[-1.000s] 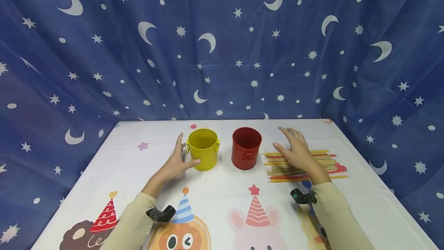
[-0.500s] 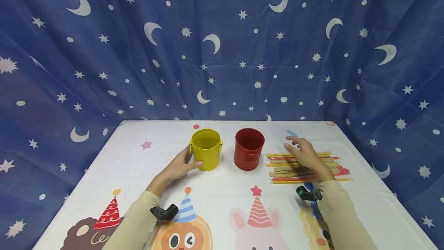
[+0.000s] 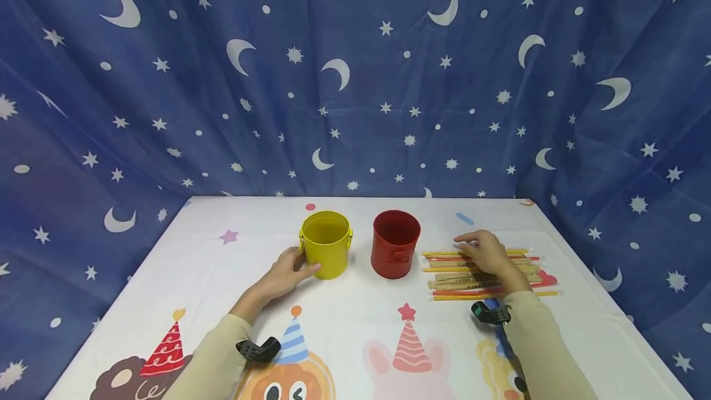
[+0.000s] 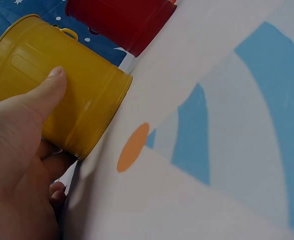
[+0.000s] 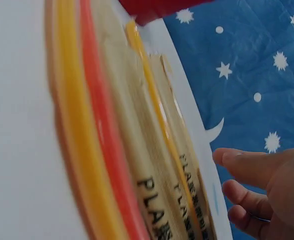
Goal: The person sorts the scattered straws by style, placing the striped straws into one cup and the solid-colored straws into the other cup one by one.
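My left hand [image 3: 282, 275] holds the lower left side of a yellow bucket [image 3: 332, 257]. In the left wrist view its thumb lies along the wall of the yellow bucket [image 4: 89, 85], and the other fingers go partly out of sight behind and below. Upright beside it stands a red bucket [image 3: 391, 256]. My right hand [image 3: 489, 255] hovers over the far side of a row of wrapped straws [image 3: 458, 269], fingers loosely bent. Seen from the right wrist, that hand [image 5: 259, 190] is apart from the straws, some in printed paper sleeves [image 5: 147, 150], others yellow and red.
A white tablecloth [image 3: 344, 326] printed with party-hat animals covers the table. Behind it and at both sides hangs a blue curtain [image 3: 366, 79] with moons and stars. The red bucket's base stands close to the straws' left ends.
My left hand's fingers, spread beside the yellow bucket a second ago, have come in against it. My right hand has moved lower and nearer over the straws, its fingers more bent.
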Available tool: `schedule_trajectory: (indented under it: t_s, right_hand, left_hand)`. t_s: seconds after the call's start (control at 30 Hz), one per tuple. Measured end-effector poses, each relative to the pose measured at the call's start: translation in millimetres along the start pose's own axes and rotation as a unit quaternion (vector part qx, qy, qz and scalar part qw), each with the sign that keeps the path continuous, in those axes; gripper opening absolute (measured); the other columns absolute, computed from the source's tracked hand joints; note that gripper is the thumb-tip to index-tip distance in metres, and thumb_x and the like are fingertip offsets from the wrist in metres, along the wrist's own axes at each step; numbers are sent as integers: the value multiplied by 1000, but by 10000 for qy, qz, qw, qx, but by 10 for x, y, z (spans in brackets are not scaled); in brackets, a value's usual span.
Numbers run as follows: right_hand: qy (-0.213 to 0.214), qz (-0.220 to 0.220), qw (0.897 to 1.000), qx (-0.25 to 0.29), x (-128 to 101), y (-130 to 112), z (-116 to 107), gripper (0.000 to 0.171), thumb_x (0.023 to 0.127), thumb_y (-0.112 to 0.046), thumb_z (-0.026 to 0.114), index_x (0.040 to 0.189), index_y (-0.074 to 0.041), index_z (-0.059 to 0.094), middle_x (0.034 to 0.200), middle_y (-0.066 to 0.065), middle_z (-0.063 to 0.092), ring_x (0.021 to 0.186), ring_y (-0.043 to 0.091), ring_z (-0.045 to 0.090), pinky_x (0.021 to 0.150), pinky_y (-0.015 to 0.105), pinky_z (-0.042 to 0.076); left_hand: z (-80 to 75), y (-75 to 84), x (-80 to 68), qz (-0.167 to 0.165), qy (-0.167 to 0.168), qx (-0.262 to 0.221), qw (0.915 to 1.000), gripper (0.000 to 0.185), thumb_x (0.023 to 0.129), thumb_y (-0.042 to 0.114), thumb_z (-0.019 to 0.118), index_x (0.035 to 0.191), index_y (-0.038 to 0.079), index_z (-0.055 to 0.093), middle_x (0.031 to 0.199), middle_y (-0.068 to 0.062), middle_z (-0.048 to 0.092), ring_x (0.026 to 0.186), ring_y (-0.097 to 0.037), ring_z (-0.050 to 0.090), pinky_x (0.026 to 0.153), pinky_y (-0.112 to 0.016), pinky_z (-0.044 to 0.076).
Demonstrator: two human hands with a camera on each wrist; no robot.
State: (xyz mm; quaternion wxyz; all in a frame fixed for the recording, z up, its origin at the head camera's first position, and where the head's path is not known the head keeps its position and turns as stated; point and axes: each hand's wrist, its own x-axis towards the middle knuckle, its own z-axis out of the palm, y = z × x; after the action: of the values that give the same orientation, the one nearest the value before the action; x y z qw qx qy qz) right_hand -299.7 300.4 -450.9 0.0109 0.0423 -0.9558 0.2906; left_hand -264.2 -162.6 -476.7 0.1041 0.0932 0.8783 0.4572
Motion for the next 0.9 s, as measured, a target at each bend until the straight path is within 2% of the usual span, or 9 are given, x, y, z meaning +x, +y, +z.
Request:
schedule_trajectory:
  t_s: [0.17, 0.33, 0.57, 0.67, 0.9]
  right_hand:
    - [-96, 41, 9999, -122, -25, 100, 11, 23, 98, -12, 63, 115, -5, 76, 119, 22, 72, 106, 38, 65, 86, 53, 44]
    - [-173, -37, 9998, -109, -32, 116, -8, 20, 96, -12, 66, 112, -4, 77, 110, 20, 73, 91, 28, 60, 78, 42, 37]
    - [-314, -89, 9995, -13, -43, 102, -14, 16, 94, -11, 70, 106, -3, 78, 88, 12, 75, 80, 22, 64, 84, 54, 40]
    - [-318, -7, 9995, 28, -35, 101, -11, 16, 94, -10, 70, 104, -2, 78, 79, 8, 73, 73, 17, 60, 82, 51, 40]
    - [-286, 12, 9996, 85, -36, 93, -16, 13, 92, -11, 72, 99, -2, 78, 74, 4, 70, 72, 15, 57, 81, 49, 36]
  left_hand:
    - [38, -19, -34, -188, 36, 99, 9998, 89, 93, 57, 64, 160, 8, 29, 165, -22, 26, 154, -44, 22, 125, -61, 21]
    - [38, -11, -29, -210, 53, 114, 9997, 90, 93, 58, 64, 160, 9, 30, 166, -22, 24, 155, -44, 20, 125, -63, 20]
    - [21, -6, -8, -217, 58, 125, 9997, 91, 93, 60, 63, 160, 10, 28, 167, -21, 22, 156, -43, 17, 126, -62, 18]
    - [18, -5, -8, -209, 60, 145, 9997, 91, 93, 59, 63, 160, 10, 28, 167, -21, 22, 156, -43, 17, 126, -62, 18]
    - [18, -15, 0, -238, 74, 285, 9993, 93, 92, 62, 62, 161, 10, 27, 167, -21, 22, 156, -43, 17, 125, -66, 14]
